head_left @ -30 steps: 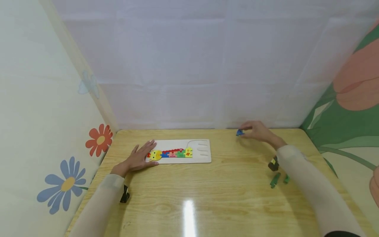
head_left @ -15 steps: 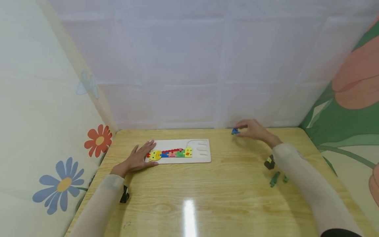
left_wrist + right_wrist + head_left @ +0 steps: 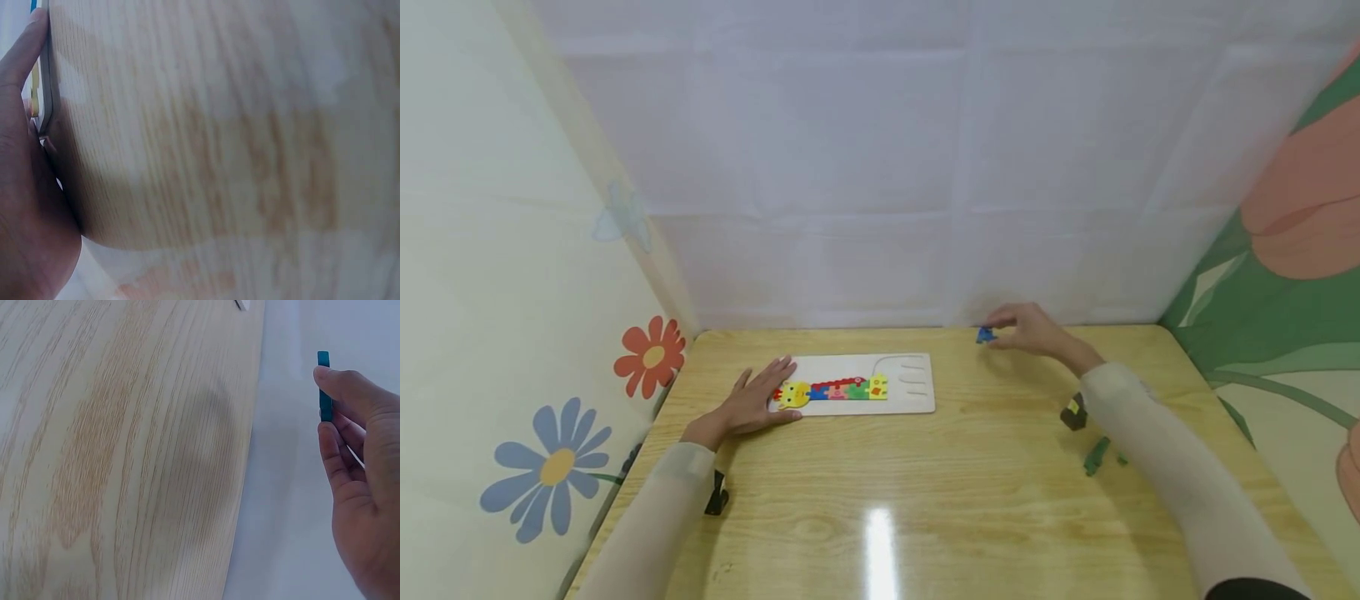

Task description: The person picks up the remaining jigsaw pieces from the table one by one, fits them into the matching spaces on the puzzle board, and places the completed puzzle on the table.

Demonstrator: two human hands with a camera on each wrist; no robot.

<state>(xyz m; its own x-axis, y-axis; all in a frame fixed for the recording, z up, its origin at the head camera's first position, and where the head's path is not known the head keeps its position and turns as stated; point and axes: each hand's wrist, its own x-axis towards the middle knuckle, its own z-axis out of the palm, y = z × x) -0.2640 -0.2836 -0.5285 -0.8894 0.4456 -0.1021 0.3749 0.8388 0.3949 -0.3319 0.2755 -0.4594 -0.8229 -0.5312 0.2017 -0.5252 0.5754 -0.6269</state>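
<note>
A white puzzle board (image 3: 827, 366) lies towards the back left of the table, with a giraffe of several coloured pieces fitted along its lower half. Bare outlined recesses show at its right end. My left hand (image 3: 752, 403) rests on the board's left end, fingers and thumb extended across it. In the left wrist view my left thumb (image 3: 25, 47) lies along the board's edge. Right of the board, my right hand (image 3: 1032, 330) pinches a small blue puzzle piece (image 3: 985, 335) between thumb and fingers, above the table's back edge. The right wrist view shows this piece (image 3: 324, 387) edge-on, looking teal.
Green puzzle pieces (image 3: 1096, 457) lie on the wooden table (image 3: 970, 500) near my right forearm, one partly hidden by the sleeve. Dark devices sit beside my left wrist (image 3: 717, 493) and my right wrist (image 3: 1074, 412). A white sheet (image 3: 850, 183) hangs behind the table.
My right hand has moved slightly left towards the board, carrying the blue puzzle piece. The left hand and the board stay where they were.
</note>
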